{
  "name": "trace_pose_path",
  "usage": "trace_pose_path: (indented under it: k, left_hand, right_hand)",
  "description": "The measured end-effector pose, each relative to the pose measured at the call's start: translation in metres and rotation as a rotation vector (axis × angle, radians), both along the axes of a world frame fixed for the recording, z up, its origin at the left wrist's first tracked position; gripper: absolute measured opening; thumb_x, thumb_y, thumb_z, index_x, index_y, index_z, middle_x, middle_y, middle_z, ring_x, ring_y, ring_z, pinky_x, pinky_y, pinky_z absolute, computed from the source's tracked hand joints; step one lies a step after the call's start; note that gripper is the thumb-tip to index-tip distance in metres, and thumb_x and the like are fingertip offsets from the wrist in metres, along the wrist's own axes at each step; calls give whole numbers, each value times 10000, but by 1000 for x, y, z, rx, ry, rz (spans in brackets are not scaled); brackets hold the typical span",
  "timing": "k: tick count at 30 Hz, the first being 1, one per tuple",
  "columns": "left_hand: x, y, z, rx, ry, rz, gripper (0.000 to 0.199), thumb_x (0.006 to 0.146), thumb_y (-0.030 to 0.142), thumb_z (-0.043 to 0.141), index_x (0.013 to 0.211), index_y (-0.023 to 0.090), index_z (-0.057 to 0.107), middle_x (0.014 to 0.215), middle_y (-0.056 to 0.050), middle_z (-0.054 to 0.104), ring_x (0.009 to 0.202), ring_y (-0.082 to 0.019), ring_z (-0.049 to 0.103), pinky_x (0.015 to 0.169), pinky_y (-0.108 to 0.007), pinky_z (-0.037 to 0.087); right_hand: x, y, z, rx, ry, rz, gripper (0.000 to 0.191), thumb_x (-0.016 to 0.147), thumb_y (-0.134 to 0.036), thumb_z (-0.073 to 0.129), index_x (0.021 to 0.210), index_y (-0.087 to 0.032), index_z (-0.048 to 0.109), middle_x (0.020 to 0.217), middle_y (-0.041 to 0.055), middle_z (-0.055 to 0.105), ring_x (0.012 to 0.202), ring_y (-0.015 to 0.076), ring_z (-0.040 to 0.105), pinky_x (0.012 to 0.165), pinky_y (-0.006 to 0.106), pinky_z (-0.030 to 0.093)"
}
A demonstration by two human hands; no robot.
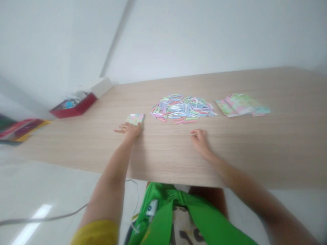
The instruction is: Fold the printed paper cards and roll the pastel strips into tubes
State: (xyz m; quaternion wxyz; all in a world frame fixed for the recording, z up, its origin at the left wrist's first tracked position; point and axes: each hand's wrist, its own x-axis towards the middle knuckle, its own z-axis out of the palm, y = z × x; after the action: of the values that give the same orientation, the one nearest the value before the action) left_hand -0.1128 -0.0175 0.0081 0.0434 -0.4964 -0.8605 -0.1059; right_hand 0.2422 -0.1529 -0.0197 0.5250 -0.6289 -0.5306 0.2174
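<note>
The left hand (130, 131) lies open and flat, fingers splayed, with its edge touching a small pastel paper card (135, 119) on the pale wood-grain tabletop (163, 160); no firm grip shows. The right hand (201, 142) rests loosely curled near loose pastel paper strips (182, 109), and whether it pinches anything is impossible to tell. Risk: the strips are light and heaped, so a brush from either hand could scatter them or mix them with the printed pastel sheets (240, 105) just beside.
</note>
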Motion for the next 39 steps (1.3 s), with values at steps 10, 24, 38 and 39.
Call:
trace_pose_path:
  k: [10, 24, 38, 39]
  left_hand:
    - [0, 34, 1, 144, -130, 0, 757, 930, 409, 270, 1478, -112, 320, 1541, -426, 226, 1480, -545, 152, 1013, -862, 31]
    - [11, 40, -3, 137, -227, -44, 756, 903, 416, 256, 1526, -9, 318, 1602, -352, 169, 1514, -479, 134, 1091, -795, 84]
    - [56, -15, 40, 545, -88, -326, 644, 892, 329, 446, 1456, 34, 345, 1637, -259, 132, 1442, -447, 288, 1116, -635, 265]
    - [64, -18, 42, 549, -60, -375, 597, 885, 316, 449, 1419, 52, 415, 1631, -239, 188, 1416, -426, 342, 1103, -601, 296]
  right_hand:
    - [9, 9, 0, -7, 58, -94, 208, 711, -142, 501, 867, -226, 610, 1060, 71, 483, 792, 181, 557, 852, 405, 528]
    - [38, 29, 1, 11, -192, -160, 213, 771, -78, 436, 812, -204, 603, 990, 68, 538, 861, 184, 559, 840, 343, 483]
    - [169, 107, 60, -117, -385, -560, 218, 774, -198, 537, 933, -138, 675, 1089, 154, 568, 1150, 284, 500, 1078, 477, 364]
    - [182, 115, 67, -193, -386, -590, 238, 782, -226, 556, 964, -127, 674, 1124, 177, 565, 1176, 307, 496, 1078, 507, 359]
